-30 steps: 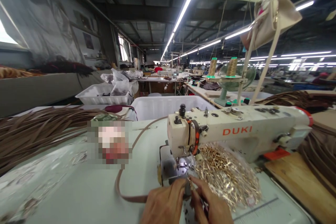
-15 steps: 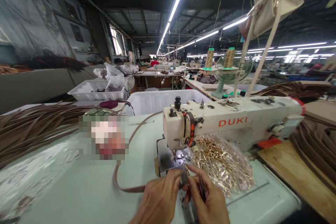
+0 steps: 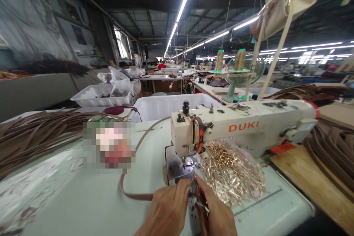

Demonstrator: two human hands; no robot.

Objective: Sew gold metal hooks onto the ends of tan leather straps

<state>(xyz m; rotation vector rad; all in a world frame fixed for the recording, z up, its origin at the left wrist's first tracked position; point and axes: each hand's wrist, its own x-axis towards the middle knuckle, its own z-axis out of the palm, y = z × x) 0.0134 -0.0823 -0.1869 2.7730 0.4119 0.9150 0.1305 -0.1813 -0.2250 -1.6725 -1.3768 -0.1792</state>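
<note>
My left hand (image 3: 167, 212) and my right hand (image 3: 217, 214) meet at the presser foot of a cream sewing machine (image 3: 243, 127) marked DUKI. Both hands pinch the end of a thin brown leather strap (image 3: 132, 193) right under the needle. The strap loops left over the pale green table (image 3: 83, 206) and runs back toward the white bin (image 3: 171, 108). A small metal tool or clip shows at my right fingers; I cannot make it out. A clear bag of gold metal clasps (image 3: 233, 171) lies just right of my hands, under the machine arm.
A large bundle of brown straps (image 3: 35, 132) lies at the left, more straps (image 3: 332, 151) and a wooden board (image 3: 312, 184) at the right. Thread cones (image 3: 240, 59) and a green fan (image 3: 243, 72) stand behind the machine. A second white bin (image 3: 102, 97) sits further back.
My hands have drawn closer together at the presser foot, and the strap end now stands between my fingers. The camera has dipped slightly.
</note>
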